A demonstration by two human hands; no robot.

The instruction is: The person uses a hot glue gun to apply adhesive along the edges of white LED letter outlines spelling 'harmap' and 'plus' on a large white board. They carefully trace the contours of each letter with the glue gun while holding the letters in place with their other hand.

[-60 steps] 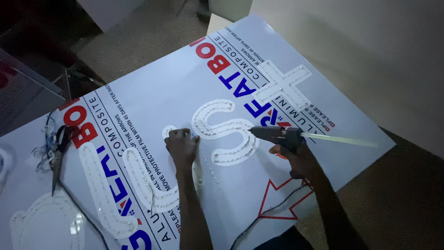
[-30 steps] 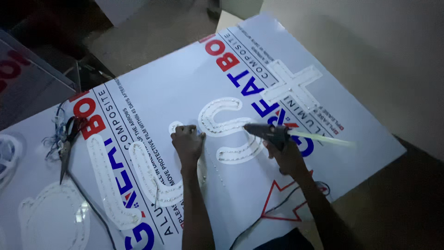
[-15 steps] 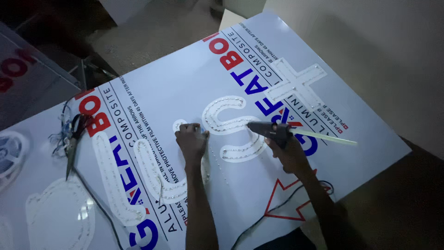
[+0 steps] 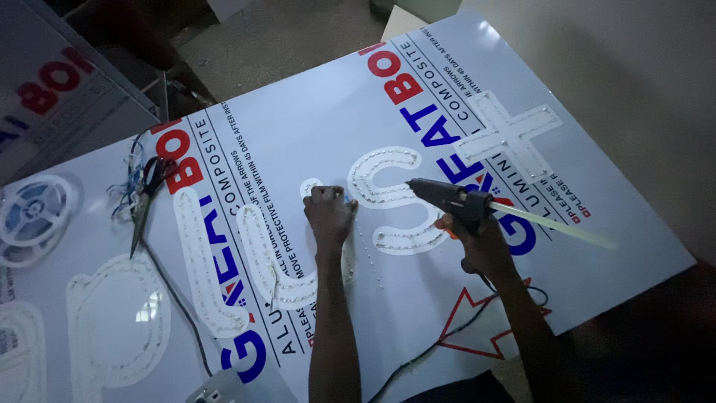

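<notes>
Currently your left hand [image 4: 330,213] presses closed fingers on the top end of the white U-shaped letter [image 4: 298,254] lying flat on the printed white panel [image 4: 313,119], while your right hand [image 4: 477,235] grips the black glue gun [image 4: 447,198], nozzle at the S-shaped letter [image 4: 388,198]. Judged light, thin and somewhat brittle, these letters are best held by their flat faces. Scissors [image 4: 145,198] and wires lie well apart; the panel's right edge is near.
</notes>
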